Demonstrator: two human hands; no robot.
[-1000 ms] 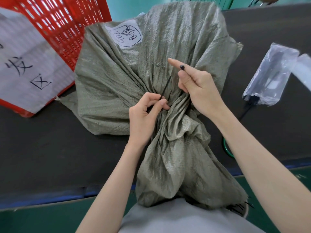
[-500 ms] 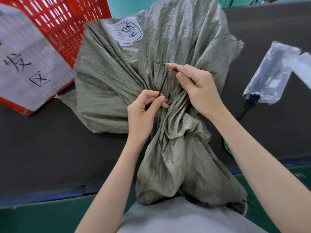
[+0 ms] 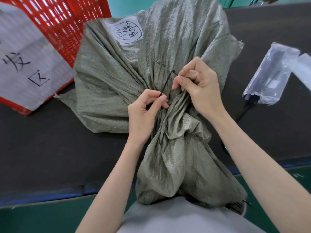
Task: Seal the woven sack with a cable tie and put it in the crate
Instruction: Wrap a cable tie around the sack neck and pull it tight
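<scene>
A grey-green woven sack [image 3: 168, 52] lies on the dark table, its neck bunched toward me and its loose mouth hanging over the near edge. A thin black cable tie [image 3: 165, 84] runs up from the bunched neck. My left hand [image 3: 146, 113] pinches the tie's lower part against the gathered cloth. My right hand [image 3: 198, 88] pinches the tie's upper end, with the small square head sticking out just past the fingertips. The red plastic crate [image 3: 64, 22] stands at the back left, touching the sack.
A white paper sign [image 3: 25, 61] with handwritten characters hangs on the crate's front. A clear plastic bag of black cable ties [image 3: 269, 74] lies on the table at the right. The table's [image 3: 42, 148] near edge has a blue strip.
My right hand has come down and curled closed around the tie's upper end, bending the tie toward the sack's neck. My left hand has kept its pinch.
</scene>
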